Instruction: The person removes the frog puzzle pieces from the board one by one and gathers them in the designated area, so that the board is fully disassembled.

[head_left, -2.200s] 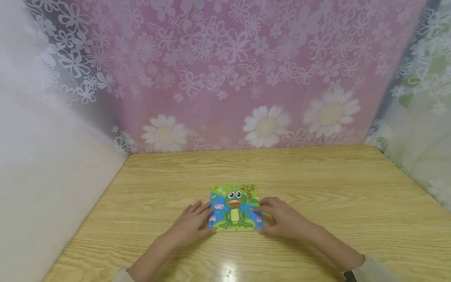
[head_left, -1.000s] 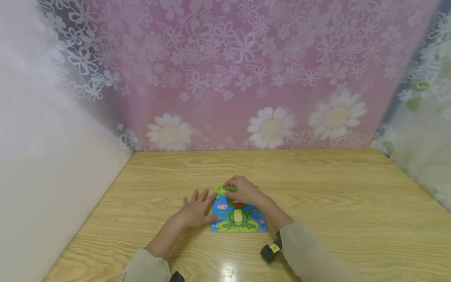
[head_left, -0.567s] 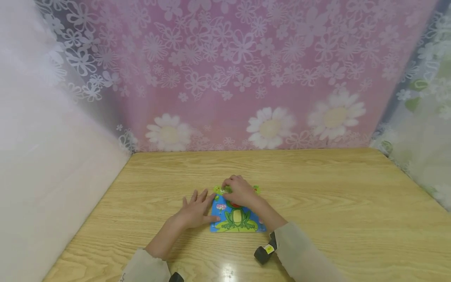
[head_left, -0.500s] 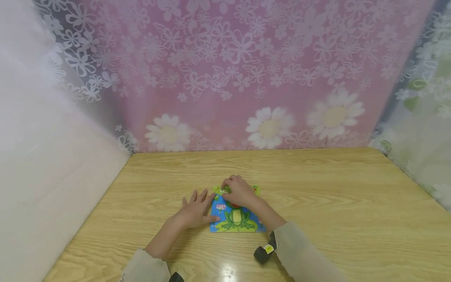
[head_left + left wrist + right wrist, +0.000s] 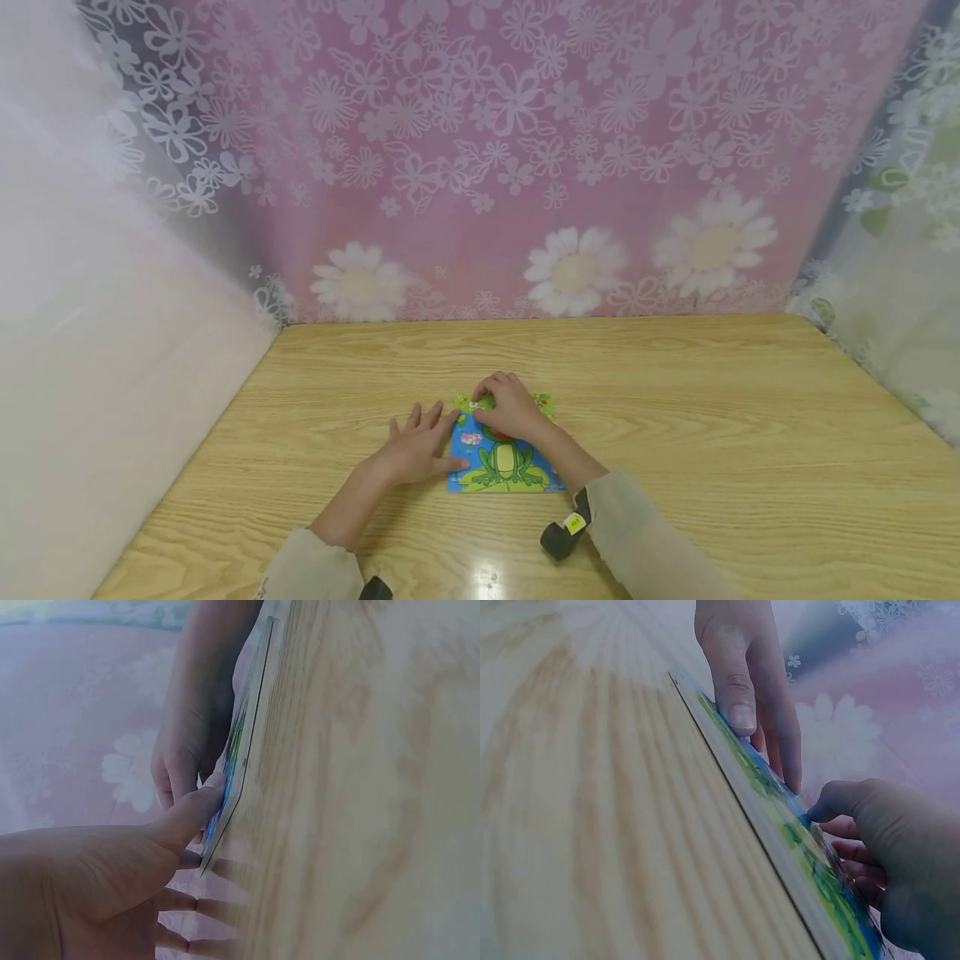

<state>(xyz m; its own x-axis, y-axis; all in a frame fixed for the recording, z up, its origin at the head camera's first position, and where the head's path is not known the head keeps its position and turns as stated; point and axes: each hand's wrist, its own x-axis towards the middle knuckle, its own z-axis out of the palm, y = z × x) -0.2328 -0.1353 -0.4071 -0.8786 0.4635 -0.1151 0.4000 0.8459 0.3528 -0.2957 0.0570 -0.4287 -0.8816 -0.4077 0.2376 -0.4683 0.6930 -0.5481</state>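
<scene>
Frog board [image 5: 507, 463] lies flat on the wooden table [image 5: 697, 408]. My left hand [image 5: 415, 452] spreads at its left edge, thumb on top; my right hand [image 5: 514, 410] touches its far part, fingers bent; whether they pinch anything I cannot tell.

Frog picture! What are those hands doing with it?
Someone is handling the frog picture, which lies flat on the wooden table. The left hand rests at its left edge, thumb on top. The right hand bends over its upper part and touches it; whether it pinches anything, I can't tell.
</scene>
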